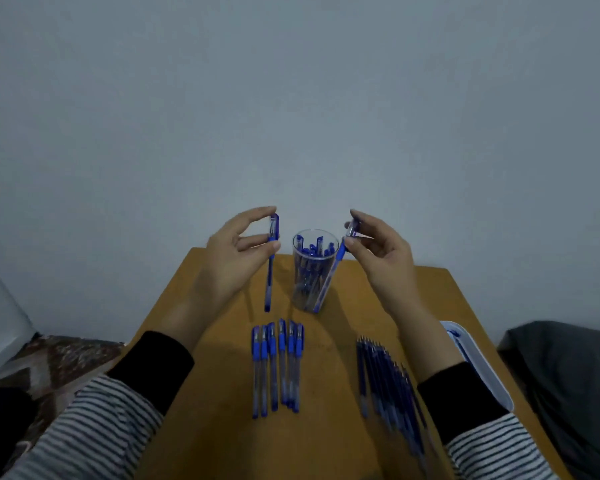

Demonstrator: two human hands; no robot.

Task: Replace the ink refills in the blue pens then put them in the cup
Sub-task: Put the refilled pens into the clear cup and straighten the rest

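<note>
The left hand (234,252) pinches a blue pen (270,271) at nine o'clock of the clear cup (296,241); the right hand (381,252) pinches a second pen (330,271) at three o'clock. The cup holds capped pens (312,251).

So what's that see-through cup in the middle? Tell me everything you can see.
The cup is a tall, clear tumbler, plastic or glass by its look, standing upright at the far end of the wooden table. It is crowded with blue pens, caps up. The pen pinched by the right hand crosses its right side; whether they touch, I cannot tell.
</note>
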